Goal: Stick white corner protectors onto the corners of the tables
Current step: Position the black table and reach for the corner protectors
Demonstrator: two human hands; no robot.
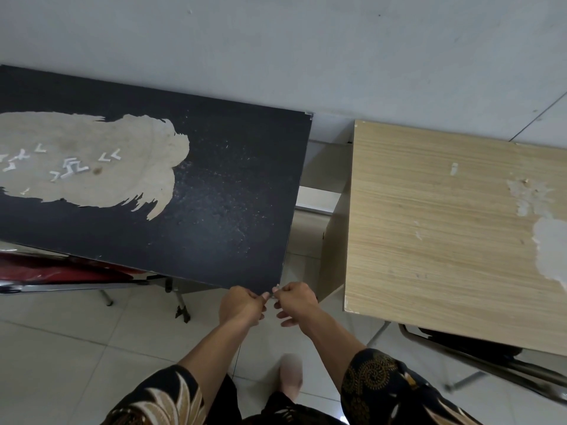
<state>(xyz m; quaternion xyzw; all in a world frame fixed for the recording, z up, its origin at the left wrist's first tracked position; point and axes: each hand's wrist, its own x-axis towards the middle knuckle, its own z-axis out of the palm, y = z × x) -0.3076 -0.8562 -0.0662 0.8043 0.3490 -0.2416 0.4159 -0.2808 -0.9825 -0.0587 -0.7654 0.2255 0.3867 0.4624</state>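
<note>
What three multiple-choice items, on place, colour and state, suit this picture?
1. The loose white protectors lie: A on the black table's worn patch; B on the floor; C on a chair.
2. The right-hand table is: A red; B light wood; C black.
3. The left grip and right grip: A lie flat; B hang idle; C pinch at the black table's near corner.
1 A: they lie scattered on the pale patch. 2 B: wood grain shows. 3 C: both close on that corner.
</note>
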